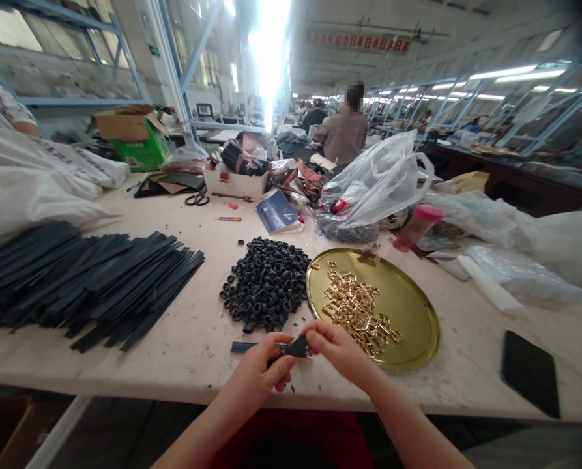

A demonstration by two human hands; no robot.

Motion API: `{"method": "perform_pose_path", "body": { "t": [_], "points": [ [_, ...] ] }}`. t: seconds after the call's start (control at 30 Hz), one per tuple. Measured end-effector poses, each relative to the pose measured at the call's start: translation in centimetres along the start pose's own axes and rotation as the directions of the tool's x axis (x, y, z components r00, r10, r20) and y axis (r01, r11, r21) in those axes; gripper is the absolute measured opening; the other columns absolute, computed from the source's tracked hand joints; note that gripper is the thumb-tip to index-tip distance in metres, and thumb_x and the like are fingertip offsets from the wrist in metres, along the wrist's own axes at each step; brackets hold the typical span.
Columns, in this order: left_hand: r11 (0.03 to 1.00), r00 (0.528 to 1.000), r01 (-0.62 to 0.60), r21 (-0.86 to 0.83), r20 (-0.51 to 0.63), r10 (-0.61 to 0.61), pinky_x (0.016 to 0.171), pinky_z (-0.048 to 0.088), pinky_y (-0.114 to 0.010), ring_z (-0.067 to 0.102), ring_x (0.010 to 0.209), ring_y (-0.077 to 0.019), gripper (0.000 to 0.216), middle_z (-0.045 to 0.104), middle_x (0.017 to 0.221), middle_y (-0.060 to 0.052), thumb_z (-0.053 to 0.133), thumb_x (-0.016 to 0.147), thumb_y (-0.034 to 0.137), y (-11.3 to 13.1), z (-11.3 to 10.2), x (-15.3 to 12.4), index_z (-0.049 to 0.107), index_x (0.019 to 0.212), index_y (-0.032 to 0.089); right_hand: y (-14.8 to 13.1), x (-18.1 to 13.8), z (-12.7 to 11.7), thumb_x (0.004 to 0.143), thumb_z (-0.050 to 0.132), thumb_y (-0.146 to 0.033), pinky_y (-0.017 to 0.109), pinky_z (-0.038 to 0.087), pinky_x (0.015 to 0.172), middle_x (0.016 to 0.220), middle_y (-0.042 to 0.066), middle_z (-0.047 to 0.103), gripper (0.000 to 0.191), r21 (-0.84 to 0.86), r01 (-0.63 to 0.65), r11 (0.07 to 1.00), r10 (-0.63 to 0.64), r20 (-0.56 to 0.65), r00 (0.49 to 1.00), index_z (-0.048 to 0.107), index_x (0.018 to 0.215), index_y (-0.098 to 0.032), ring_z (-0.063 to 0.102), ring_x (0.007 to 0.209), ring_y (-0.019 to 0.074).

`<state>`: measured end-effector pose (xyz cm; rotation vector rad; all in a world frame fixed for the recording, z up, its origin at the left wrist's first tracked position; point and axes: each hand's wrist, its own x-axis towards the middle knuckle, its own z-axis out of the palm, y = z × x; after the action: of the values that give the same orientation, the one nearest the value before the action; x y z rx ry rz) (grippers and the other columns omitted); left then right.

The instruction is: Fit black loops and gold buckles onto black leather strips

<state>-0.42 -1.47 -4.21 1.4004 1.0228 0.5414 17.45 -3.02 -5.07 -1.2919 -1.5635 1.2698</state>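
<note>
Near the front edge of the table, my left hand (267, 366) is closed around a dark strap (297, 347), whose other end (243, 347) sticks out flat to the left. My right hand (330, 345) pinches the strap's wider end between thumb and fingers. Whether a buckle is on the strap is hidden by my fingers. Just beyond my hands lies a heap of small black loops (270, 280). A round gold tray (420, 322) stands to the right, with a pile of small gold buckles (352, 303) on it. Many dark straps (119, 280) lie stacked at the left.
A phone (530, 371) lies at the right front. Farther back are a blue booklet (278, 212), scissors (197, 199), a white box (234, 185), a clear plastic bag (378, 182) and a pink-lidded jar (418, 228). Another person (347, 130) sits ahead with back turned.
</note>
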Motion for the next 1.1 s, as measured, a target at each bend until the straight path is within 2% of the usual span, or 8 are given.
{"method": "perform_pose_path", "body": {
  "t": [0.07, 0.13, 0.23, 0.37, 0.47, 0.67, 0.9, 1.1],
  "points": [
    [0.999, 0.999, -0.021, 0.025, 0.033, 0.020, 0.049, 0.039, -0.020, 0.048, 0.047, -0.0088, 0.027, 0.052, 0.057, 0.005, 0.047, 0.077, 0.034, 0.2, 0.1, 0.1, 0.050, 0.096, 0.015, 0.8, 1.3, -2.4, 0.083, 0.041, -0.040, 0.024, 0.038, 0.055, 0.062, 0.000, 0.056, 0.029, -0.227, -0.017, 0.974, -0.021, -0.166, 0.986, 0.057, 0.074, -0.017, 0.051, 0.060, 0.0135],
    [0.998, 1.000, -0.017, 0.052, -0.004, 0.018, 0.047, 0.037, -0.019, 0.045, 0.044, -0.0079, 0.025, 0.049, 0.054, 0.005, 0.043, 0.079, 0.036, 0.2, 0.2, 0.3, 0.052, 0.090, 0.015, 1.4, 2.8, -4.3, 0.084, 0.039, -0.035, 0.025, 0.039, 0.057, 0.067, 0.002, 0.058, 0.027, -0.538, -0.101, 0.837, -0.095, -0.325, 0.941, 0.057, 0.076, -0.017, 0.052, 0.063, 0.0146],
    [0.998, 0.995, -0.009, 0.058, -0.103, 0.015, 0.041, 0.032, -0.018, 0.040, 0.040, -0.0070, 0.027, 0.047, 0.051, 0.006, 0.041, 0.080, 0.040, 0.0, 0.2, 0.7, 0.050, 0.088, 0.016, 1.6, 5.1, -5.0, 0.083, 0.040, -0.026, 0.026, 0.039, 0.065, 0.079, 0.004, 0.060, 0.020, -0.687, -0.115, 0.718, -0.152, -0.316, 0.936, 0.059, 0.081, -0.019, 0.054, 0.073, 0.0161],
    [0.997, 0.994, 0.007, 0.080, -0.108, 0.002, 0.038, 0.028, -0.018, 0.036, 0.037, -0.0067, 0.028, 0.046, 0.048, 0.007, 0.041, 0.080, 0.041, -0.5, 0.1, 1.0, 0.049, 0.088, 0.016, 1.6, 7.5, -3.0, 0.079, 0.048, -0.020, 0.024, 0.037, 0.070, 0.086, 0.004, 0.060, 0.015, -0.769, -0.062, 0.636, -0.148, -0.200, 0.969, 0.062, 0.085, -0.022, 0.055, 0.080, 0.0158],
    [0.997, 0.993, 0.018, 0.078, -0.119, -0.008, 0.038, 0.027, -0.018, 0.035, 0.036, -0.0065, 0.029, 0.046, 0.047, 0.007, 0.040, 0.080, 0.042, -0.9, -0.3, 1.0, 0.049, 0.089, 0.016, 1.8, 8.6, -1.9, 0.078, 0.052, -0.019, 0.024, 0.036, 0.068, 0.087, 0.004, 0.059, 0.013, -0.815, -0.067, 0.575, -0.120, -0.166, 0.979, 0.062, 0.085, -0.022, 0.055, 0.081, 0.0166],
    [0.996, 0.984, 0.019, 0.090, -0.178, -0.003, 0.039, 0.029, -0.019, 0.036, 0.036, -0.0070, 0.029, 0.045, 0.047, 0.007, 0.040, 0.080, 0.043, -0.9, -0.7, 1.3, 0.049, 0.087, 0.016, 2.2, 8.8, -2.0, 0.079, 0.053, -0.022, 0.025, 0.036, 0.073, 0.092, 0.006, 0.057, 0.010, -0.857, -0.070, 0.510, -0.114, -0.148, 0.982, 0.058, 0.088, -0.020, 0.054, 0.087, 0.0177],
    [0.996, 0.979, 0.004, 0.090, -0.204, 0.014, 0.040, 0.029, -0.019, 0.036, 0.038, -0.0077, 0.029, 0.046, 0.048, 0.007, 0.041, 0.080, 0.043, -0.4, -0.7, 1.5, 0.051, 0.086, 0.017, 2.3, 8.9, -1.6, 0.077, 0.054, -0.019, 0.026, 0.037, 0.072, 0.091, 0.005, 0.057, 0.016, -0.838, -0.067, 0.541, -0.126, -0.159, 0.979, 0.056, 0.093, -0.021, 0.054, 0.085, 0.0179],
    [0.995, 0.977, 0.018, 0.099, -0.213, 0.004, 0.040, 0.030, -0.019, 0.036, 0.038, -0.0078, 0.028, 0.046, 0.048, 0.007, 0.040, 0.080, 0.041, -0.9, -0.9, 1.4, 0.050, 0.086, 0.016, 2.6, 8.9, -1.9, 0.072, 0.054, -0.011, 0.026, 0.037, 0.072, 0.087, 0.005, 0.058, 0.015, -0.781, -0.038, 0.623, -0.146, -0.164, 0.976, 0.058, 0.083, -0.019, 0.054, 0.082, 0.0170]
  ]
}}
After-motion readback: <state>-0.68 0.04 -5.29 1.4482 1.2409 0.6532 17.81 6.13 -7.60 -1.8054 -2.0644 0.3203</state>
